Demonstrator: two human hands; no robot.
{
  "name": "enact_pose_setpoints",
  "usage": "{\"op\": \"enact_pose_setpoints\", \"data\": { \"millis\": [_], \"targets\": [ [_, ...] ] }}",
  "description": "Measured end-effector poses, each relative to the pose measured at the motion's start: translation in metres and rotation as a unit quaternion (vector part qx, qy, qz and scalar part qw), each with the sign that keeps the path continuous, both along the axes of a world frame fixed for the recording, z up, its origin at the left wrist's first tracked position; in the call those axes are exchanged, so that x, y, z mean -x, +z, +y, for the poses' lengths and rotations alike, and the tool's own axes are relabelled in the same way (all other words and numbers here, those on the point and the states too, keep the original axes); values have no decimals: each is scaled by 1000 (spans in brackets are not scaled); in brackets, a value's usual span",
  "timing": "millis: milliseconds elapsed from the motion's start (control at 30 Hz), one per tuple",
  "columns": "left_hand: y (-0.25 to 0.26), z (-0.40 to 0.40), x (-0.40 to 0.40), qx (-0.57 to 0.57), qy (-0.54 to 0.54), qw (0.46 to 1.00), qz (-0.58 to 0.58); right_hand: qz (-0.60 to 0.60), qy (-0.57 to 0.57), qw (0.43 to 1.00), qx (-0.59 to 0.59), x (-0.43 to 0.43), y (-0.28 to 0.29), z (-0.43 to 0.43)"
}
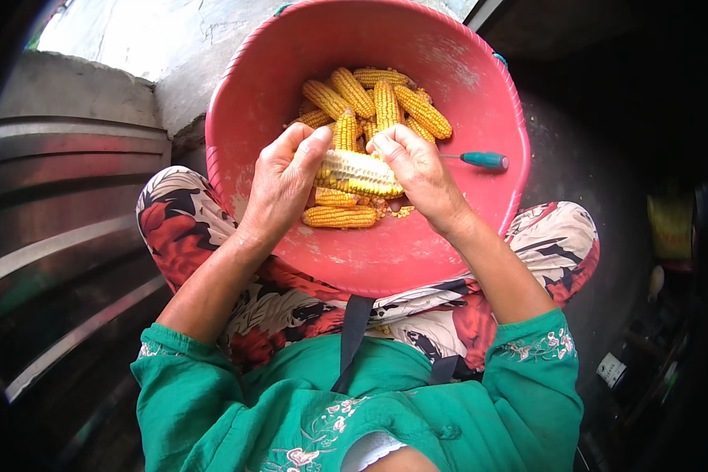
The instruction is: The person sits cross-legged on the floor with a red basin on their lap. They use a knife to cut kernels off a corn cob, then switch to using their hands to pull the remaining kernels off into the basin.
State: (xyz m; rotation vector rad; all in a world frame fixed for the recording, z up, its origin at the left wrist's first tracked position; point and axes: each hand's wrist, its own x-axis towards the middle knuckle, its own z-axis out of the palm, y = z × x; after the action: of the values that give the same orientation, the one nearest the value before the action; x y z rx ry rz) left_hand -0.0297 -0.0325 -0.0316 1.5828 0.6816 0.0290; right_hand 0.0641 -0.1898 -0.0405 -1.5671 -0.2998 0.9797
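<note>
Between my two hands I hold a partly shelled corn cob (360,171), lying crosswise. Its upper side shows bare, pale rows, while yellow kernels still line the lower side. My left hand (289,171) grips the left end, and my right hand (410,165) grips the right end with the thumb on top. Beneath them is a large red plastic tub (307,259) with several whole yellow corn cobs (354,91) heaped toward its far side. Another cob (339,216) lies below my hands, near some loose kernels (402,211).
A screwdriver with a teal handle (482,160) rests inside the tub at the right. My crossed legs in patterned trousers (177,218) flank the tub. A slatted panel (76,171) stands at the left beside a concrete wall (171,47). A white container (611,370) is at the dim lower right.
</note>
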Motion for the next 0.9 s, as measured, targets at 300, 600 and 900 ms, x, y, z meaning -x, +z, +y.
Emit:
{"op": "enact_pose_setpoints", "data": {
  "millis": [300, 600, 900],
  "targets": [
    [5, 10, 2, 96, 28, 994, 50, -272, 140, 952, 5, 7, 14, -1],
    [10, 0, 0, 72, 30, 996, 47, -171, 17, 985, -16, 4, -11, 4],
    [4, 5, -1, 60, 2, 997, 42, -126, 71, 988, -52, -6, -1, -1]
  ]
}}
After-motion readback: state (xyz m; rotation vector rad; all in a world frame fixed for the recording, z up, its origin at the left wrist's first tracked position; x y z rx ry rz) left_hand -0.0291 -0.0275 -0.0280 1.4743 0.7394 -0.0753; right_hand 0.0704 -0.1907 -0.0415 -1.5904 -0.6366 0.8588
